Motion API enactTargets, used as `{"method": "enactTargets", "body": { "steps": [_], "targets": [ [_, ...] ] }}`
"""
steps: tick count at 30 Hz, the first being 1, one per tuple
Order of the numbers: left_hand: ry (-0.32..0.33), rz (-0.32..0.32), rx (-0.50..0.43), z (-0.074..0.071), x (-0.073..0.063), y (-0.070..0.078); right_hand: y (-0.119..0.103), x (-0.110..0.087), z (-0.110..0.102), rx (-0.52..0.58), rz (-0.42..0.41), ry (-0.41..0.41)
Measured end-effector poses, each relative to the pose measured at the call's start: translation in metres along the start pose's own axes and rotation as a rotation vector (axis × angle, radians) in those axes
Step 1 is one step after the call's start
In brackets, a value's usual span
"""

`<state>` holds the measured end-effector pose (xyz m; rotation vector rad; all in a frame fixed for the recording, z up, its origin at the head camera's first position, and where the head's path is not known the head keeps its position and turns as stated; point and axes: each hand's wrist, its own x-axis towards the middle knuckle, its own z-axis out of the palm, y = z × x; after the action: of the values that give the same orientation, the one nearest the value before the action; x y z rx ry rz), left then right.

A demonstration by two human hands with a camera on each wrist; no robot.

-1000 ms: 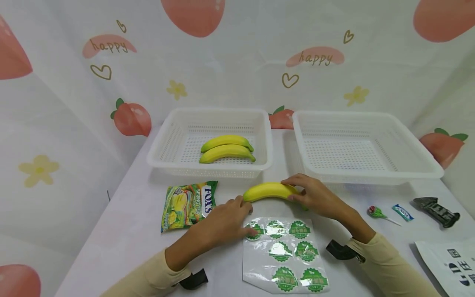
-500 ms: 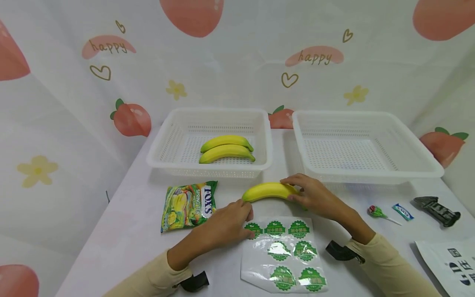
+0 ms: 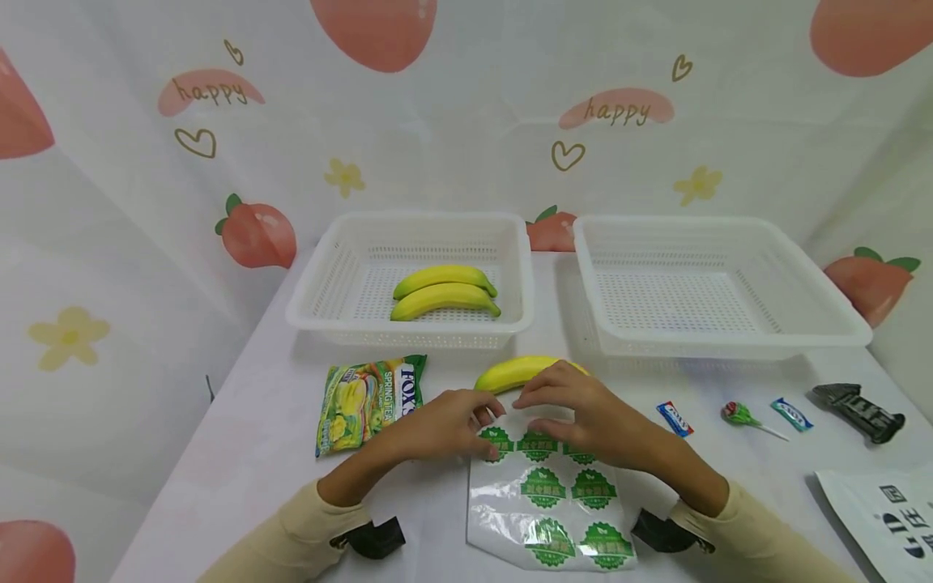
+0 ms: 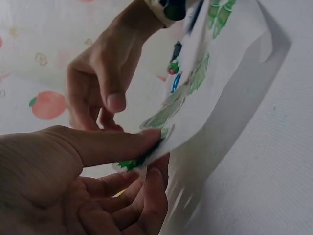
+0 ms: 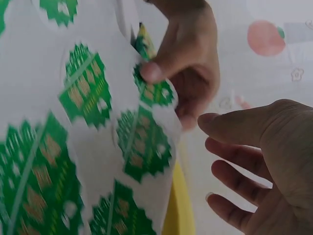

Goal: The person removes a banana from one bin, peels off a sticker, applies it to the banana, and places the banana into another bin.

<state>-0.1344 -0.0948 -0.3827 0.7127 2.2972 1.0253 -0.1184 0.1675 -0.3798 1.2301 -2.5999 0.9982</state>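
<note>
A sheet of round green stickers [image 3: 503, 506] lies at the front middle of the table in the head view. My left hand [image 3: 446, 423] pinches its upper left corner, thumb on top and fingers beneath in the left wrist view, where the sheet [image 4: 215, 105] is lifted off the table. Over the sheet's upper edge hovers my right hand [image 3: 594, 413], its fingers spread and loosely bent with nothing between them; in the right wrist view this hand [image 5: 274, 156] is apart from the sheet. Just behind, a banana [image 3: 510, 374] lies on the table, partly hidden by the right hand.
Two bananas [image 3: 445, 298] lie in the left white basket [image 3: 408, 334]. Another white basket [image 3: 729, 344] stands at the right. A Fox's candy bag [image 3: 360, 405] is left of the hands. Small wrapped candies [image 3: 675, 419], a lollipop [image 3: 738, 414] and a black packet [image 3: 860, 413] lie right.
My right hand has let go of the banana and moved left and nearer, over the sticker sheet. A small candy once hidden by the right arm now shows. The left hand stays at the sheet's corner.
</note>
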Motion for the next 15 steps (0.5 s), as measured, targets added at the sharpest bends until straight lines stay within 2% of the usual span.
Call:
{"method": "enactTargets", "body": {
  "steps": [5, 8, 10, 15],
  "targets": [
    [-0.069, -0.053, -0.184, -0.005, 0.001, -0.002, -0.011, 0.000, 0.011, 0.036, -0.014, -0.078],
    [-0.108, -0.053, -0.289, -0.008, 0.001, -0.004, -0.012, 0.000, 0.015, 0.041, -0.001, -0.122],
    [-0.126, -0.044, -0.325, -0.010, 0.001, -0.004, -0.012, 0.000, 0.016, 0.045, 0.017, -0.148],
    [-0.174, -0.025, -0.341, -0.013, 0.002, -0.005, -0.012, 0.000, 0.018, 0.050, 0.045, -0.169]
  ]
}}
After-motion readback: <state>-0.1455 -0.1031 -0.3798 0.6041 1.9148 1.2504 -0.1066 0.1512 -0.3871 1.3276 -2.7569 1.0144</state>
